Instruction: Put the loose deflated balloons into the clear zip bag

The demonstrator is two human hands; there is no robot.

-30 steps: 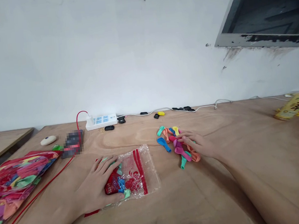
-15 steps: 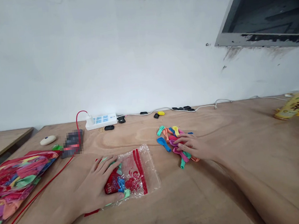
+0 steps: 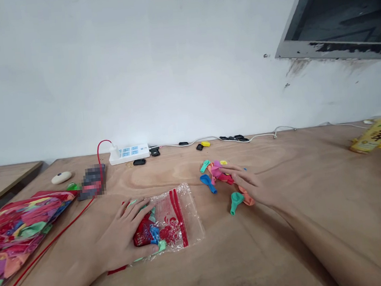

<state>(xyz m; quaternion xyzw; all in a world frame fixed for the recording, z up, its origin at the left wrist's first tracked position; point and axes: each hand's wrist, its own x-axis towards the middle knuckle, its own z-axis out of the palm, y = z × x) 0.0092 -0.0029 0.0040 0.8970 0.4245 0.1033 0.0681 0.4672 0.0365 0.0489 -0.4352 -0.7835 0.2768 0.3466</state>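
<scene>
My left hand [image 3: 128, 234] lies with spread fingers on a clear plastic bag [image 3: 192, 214] with red stripes, which has red, blue and green balloons inside. Right of the bag, my right hand [image 3: 248, 182] rests over a small heap of loose balloons, its fingers stretched out and partly covering them. A blue balloon [image 3: 208, 183] lies at the heap's left, a teal one [image 3: 236, 201] at its front, and a pink one [image 3: 216, 169] near my fingertips. Orange and red balloons are partly hidden by the hand.
At the left lie a large bag of balloons [image 3: 23, 226], a red cable [image 3: 64, 234], a phone [image 3: 91, 181] and a white mouse [image 3: 61, 177]. A power strip [image 3: 129, 154] and small black items stand by the wall. A yellow packet [image 3: 375, 136] is at the right.
My right hand has shifted slightly up and right. A magenta-pink balloon has moved to the heap's upper left, and the teal balloon at the front is more exposed. My left hand stays still.
</scene>
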